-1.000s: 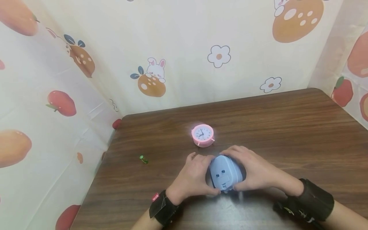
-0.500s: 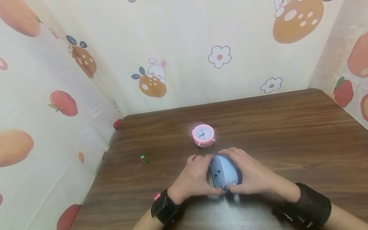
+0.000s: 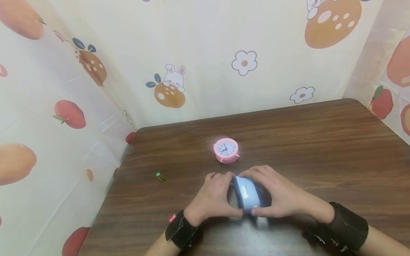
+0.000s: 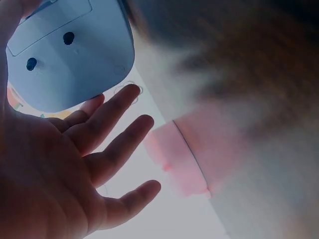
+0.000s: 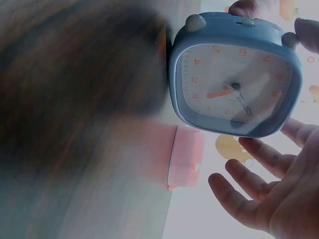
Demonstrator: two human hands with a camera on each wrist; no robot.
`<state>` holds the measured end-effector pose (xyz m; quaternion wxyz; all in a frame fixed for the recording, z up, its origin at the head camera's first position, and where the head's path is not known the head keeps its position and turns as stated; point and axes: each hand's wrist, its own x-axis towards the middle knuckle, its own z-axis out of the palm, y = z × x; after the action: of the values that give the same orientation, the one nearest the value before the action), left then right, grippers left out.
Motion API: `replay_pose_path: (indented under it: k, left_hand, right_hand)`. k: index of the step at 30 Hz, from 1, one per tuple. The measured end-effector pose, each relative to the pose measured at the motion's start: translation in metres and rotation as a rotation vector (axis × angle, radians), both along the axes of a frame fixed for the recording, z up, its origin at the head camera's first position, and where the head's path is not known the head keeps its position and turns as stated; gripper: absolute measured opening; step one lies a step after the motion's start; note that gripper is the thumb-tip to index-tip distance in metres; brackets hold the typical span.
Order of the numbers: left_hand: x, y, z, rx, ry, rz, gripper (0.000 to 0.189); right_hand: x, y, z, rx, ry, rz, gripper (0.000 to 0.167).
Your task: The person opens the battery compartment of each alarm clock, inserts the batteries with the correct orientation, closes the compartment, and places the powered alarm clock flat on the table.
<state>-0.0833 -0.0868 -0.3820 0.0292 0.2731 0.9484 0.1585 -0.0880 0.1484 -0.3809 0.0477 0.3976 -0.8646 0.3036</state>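
A light blue alarm clock stands on edge between my two hands near the front middle of the table. My left hand grips it at its far and near ends with forefinger and thumb. From the other side my right hand holds it the same way. In the left wrist view the clock's back shows two dark knobs and a cover outline; the remaining fingers are spread off it. Its dial, with orange numerals, faces the right palm. Small rounded feet sit along one edge.
A pink round alarm clock lies tilted face up just beyond the hands. To the left is a small green cylinder. The brown wooden table meets a fruit-patterned curtain at its back and sides.
The blue clock has been turned in both hands: its knobbed back faced up before, and now its narrow side is uppermost. The hands shift only slightly; the pink clock and green cylinder stay put.
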Motion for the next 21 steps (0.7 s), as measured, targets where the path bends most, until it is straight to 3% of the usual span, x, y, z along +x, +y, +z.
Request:
replay_pose_path:
  k: [13,21]
  left_hand:
    - [0.001,-0.003,-0.0006,0.039,0.053,-0.043,0.091]
    - [0.0044,-0.0022,0.008,0.079,0.104,-0.041,0.093]
  right_hand:
    - [-0.0012,0.0067,-0.0012,0.046,-0.093,-0.05,0.101]
    - [-0.0013,0.0053,-0.0042,0.125,-0.187,-0.046,0.122]
